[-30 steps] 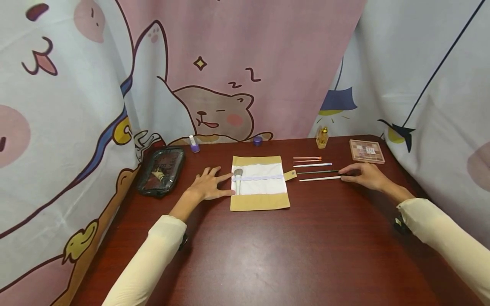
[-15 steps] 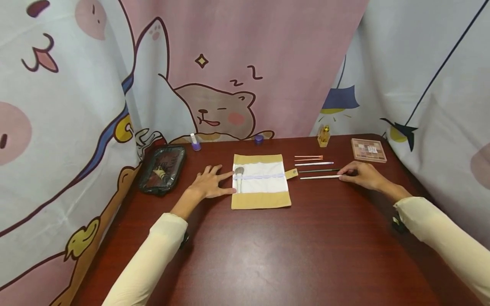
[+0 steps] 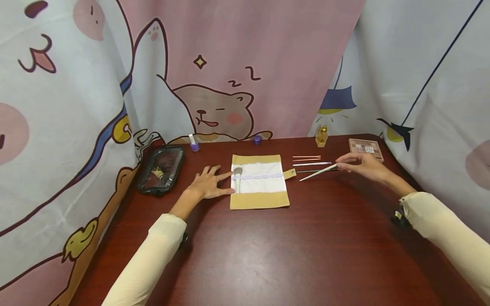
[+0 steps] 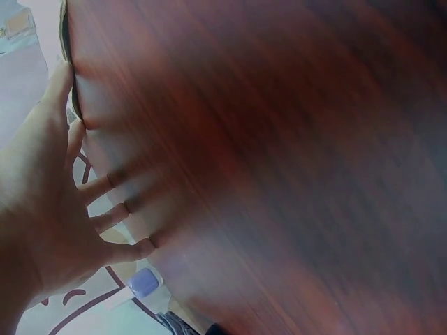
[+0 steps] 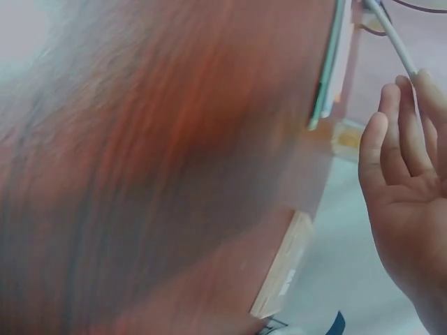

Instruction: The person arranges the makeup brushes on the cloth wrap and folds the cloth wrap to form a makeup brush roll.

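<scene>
My right hand (image 3: 365, 166) pinches one end of a slim white stick (image 3: 318, 172) between thumb and fingertips, with that end raised and the other slanting down to the left; any tip inside the fingers is hidden. In the right wrist view, the stick (image 5: 397, 43) rises from the fingertips. A tan and white cloth brush roll (image 3: 264, 200) lies unfolded, with a white-handled makeup brush (image 3: 238, 171) at its left side. My left hand (image 3: 206, 185) rests with spread fingers, its thumb and index fingertips at the roll's left edge.
Right of the roll lie a dark green stick (image 3: 311, 171), a white and purple stick (image 3: 311, 164) and thin orange brushes (image 3: 306, 159). Behind stand a perfume bottle (image 3: 321, 138), palette (image 3: 365, 146), purple jar (image 3: 257, 140) and nail polish (image 3: 194, 146). A clear pouch (image 3: 160, 170) lies left.
My right hand has lifted one end of the white stick from the table, tilting it upward over the green stick. The left hand has stayed in place.
</scene>
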A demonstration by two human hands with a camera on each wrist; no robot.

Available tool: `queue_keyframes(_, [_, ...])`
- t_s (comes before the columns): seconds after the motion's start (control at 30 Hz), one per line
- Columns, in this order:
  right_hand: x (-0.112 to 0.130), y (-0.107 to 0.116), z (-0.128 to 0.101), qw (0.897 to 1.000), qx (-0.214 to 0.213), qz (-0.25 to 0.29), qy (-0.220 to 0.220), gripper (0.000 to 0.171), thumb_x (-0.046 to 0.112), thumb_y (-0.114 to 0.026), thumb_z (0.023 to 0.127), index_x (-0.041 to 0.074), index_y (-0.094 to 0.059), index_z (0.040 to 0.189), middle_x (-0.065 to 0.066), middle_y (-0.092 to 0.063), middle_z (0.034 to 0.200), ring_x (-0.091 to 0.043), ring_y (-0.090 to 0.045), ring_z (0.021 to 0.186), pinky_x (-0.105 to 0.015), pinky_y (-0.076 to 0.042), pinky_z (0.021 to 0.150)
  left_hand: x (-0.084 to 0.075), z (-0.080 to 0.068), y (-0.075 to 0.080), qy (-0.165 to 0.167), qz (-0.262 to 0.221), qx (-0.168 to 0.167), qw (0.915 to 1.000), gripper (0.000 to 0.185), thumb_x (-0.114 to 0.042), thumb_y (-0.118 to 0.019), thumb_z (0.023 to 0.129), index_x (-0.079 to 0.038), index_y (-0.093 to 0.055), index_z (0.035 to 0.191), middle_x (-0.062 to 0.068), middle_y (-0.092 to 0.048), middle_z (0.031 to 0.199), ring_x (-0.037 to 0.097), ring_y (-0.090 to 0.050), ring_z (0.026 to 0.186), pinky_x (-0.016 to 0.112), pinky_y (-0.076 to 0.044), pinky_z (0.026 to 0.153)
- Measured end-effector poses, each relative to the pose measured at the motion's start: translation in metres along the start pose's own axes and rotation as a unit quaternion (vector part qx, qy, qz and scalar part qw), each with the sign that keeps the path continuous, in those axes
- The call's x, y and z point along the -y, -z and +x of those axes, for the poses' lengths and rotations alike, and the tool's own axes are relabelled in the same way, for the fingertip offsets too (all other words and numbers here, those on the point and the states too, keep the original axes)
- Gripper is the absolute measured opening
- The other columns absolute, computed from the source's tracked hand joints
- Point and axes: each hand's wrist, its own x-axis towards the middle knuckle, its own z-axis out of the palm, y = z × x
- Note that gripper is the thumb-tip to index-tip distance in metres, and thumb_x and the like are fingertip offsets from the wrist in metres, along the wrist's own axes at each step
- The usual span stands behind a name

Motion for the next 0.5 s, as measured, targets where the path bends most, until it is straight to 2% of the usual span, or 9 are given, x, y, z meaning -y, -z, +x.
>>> queue_keyframes(0.17, [0.011, -0.004, 0.008, 0.998, -0.028, 0.062, -0.002, 0.031, 0.014, -0.074, 0.098, 0.004, -0.069, 0.127, -0.009, -0.078, 0.109, -0.015, -0.074, 0.089, -0.029, -0.059, 0.073, 0.001, -0.001, -0.001, -0.001, 0.000, -0.004, 1.0000, 0.084, -0.083, -0.048, 0.090, -0.042, -0.032, 0.162, 0.015, -0.022, 0.170, 0.043, -0.018, 0.154, 0.072, -0.026, 0.114])
queue_keyframes(0.3, [0.023, -0.008, 0.014, 0.991, -0.038, 0.128, 0.024, 0.036, 0.011, -0.069, 0.101, 0.004, -0.062, 0.135, -0.005, -0.077, 0.113, -0.013, -0.073, 0.098, -0.029, -0.059, 0.080, 0.002, 0.000, -0.002, 0.000, 0.003, -0.007, 1.0000, 0.084, -0.083, -0.047, 0.090, -0.043, -0.032, 0.162, 0.015, -0.022, 0.170, 0.043, -0.018, 0.154, 0.072, -0.026, 0.114])
queue_keyframes(0.43, [0.033, -0.015, 0.022, 0.974, -0.045, 0.215, 0.058, 0.038, 0.001, -0.064, 0.102, 0.004, -0.056, 0.138, -0.010, -0.076, 0.114, -0.016, -0.075, 0.097, -0.032, -0.060, 0.079, 0.003, 0.001, -0.003, 0.000, 0.002, -0.006, 1.0000, 0.085, -0.084, -0.046, 0.090, -0.043, -0.031, 0.162, 0.015, -0.022, 0.170, 0.042, -0.018, 0.154, 0.072, -0.026, 0.113])
queue_keyframes(0.5, [0.039, -0.020, 0.028, 0.963, -0.053, 0.251, 0.076, 0.037, -0.004, -0.063, 0.100, -0.002, -0.052, 0.136, -0.015, -0.076, 0.113, -0.016, -0.075, 0.096, -0.031, -0.060, 0.076, 0.003, 0.002, -0.004, -0.001, 0.002, -0.007, 1.0000, 0.084, -0.084, -0.046, 0.090, -0.043, -0.031, 0.162, 0.015, -0.021, 0.170, 0.043, -0.018, 0.154, 0.073, -0.027, 0.113])
